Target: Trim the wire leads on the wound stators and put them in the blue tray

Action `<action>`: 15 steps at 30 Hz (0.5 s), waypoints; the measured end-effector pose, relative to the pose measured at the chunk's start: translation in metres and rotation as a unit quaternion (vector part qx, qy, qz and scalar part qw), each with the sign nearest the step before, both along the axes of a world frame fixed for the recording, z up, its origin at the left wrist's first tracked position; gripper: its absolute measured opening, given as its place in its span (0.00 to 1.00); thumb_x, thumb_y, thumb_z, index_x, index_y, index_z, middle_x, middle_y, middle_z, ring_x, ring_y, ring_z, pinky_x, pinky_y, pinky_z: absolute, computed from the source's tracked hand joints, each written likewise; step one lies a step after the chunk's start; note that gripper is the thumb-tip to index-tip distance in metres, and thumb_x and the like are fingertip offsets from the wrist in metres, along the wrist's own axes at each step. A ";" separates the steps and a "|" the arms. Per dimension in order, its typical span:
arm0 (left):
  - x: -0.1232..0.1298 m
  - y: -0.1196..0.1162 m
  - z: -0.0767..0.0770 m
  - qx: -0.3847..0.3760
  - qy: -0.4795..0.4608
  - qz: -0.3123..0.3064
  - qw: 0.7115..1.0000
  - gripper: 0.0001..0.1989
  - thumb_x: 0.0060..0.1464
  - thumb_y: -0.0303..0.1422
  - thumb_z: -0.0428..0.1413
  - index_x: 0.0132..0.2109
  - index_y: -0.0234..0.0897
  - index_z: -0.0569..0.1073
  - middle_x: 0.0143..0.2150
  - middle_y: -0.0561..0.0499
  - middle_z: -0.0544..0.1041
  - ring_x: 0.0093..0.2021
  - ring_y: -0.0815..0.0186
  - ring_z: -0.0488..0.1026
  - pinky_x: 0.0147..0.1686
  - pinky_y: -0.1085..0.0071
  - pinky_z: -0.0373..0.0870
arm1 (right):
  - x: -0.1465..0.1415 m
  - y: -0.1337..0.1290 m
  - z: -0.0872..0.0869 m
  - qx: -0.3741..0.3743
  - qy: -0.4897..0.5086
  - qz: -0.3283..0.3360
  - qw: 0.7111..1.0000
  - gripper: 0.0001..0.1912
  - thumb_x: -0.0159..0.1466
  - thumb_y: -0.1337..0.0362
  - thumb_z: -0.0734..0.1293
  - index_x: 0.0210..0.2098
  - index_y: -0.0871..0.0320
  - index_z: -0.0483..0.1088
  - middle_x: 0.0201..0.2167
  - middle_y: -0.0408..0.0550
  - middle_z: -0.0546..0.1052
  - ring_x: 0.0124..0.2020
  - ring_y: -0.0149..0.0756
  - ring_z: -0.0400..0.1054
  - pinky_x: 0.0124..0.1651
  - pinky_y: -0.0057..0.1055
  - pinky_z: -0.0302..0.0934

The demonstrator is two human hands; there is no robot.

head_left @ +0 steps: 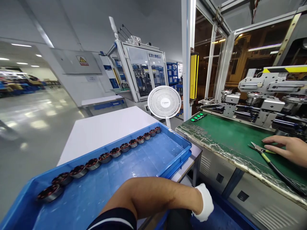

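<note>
My right hand (289, 148) is over the green work surface (225, 131) at the right, its visible fingers stretched out and slightly apart. Just beneath the fingertips lie pliers (266, 158) with yellow-green and black handles; one handle runs partly under the fingers. My left forearm crosses the bottom of the view, and a white covering (205, 203) wraps its end, left of the bench front. The fingers of that hand cannot be made out. A blue tray (165, 174) on the left holds a row of round metal parts with copper-coloured windings (92, 163) along its far side.
A white fan (164, 102) stands behind the tray, beside a white table (105, 127). Machine fixtures (259, 102) line the back of the green bench, with small green-lit buttons (198, 117) at its left corner. A yellow safety bar (194, 76) is mounted on the frame post.
</note>
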State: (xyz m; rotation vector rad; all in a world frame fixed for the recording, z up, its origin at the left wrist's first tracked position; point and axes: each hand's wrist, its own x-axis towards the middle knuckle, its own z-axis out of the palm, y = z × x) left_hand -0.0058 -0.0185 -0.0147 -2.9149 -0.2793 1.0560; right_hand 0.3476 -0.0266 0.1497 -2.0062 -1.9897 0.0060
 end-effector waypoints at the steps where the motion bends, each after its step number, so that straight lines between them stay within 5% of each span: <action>1: 0.000 0.000 0.000 0.001 -0.001 -0.001 1.000 0.19 0.58 0.40 0.56 0.45 0.29 0.81 0.42 0.38 0.82 0.38 0.50 0.80 0.37 0.51 0.76 | -0.002 -0.001 0.001 -0.004 0.000 -0.003 1.000 0.34 0.55 0.36 0.60 0.45 0.52 0.79 0.51 0.49 0.80 0.53 0.53 0.74 0.60 0.49 0.68; 15: -0.001 -0.001 0.002 -0.004 0.002 0.002 1.000 0.19 0.59 0.41 0.55 0.46 0.29 0.80 0.43 0.38 0.83 0.40 0.49 0.81 0.38 0.51 0.76 | 0.004 0.001 -0.002 0.001 -0.004 -0.008 1.000 0.31 0.54 0.36 0.61 0.44 0.49 0.79 0.50 0.49 0.81 0.52 0.52 0.74 0.58 0.48 0.68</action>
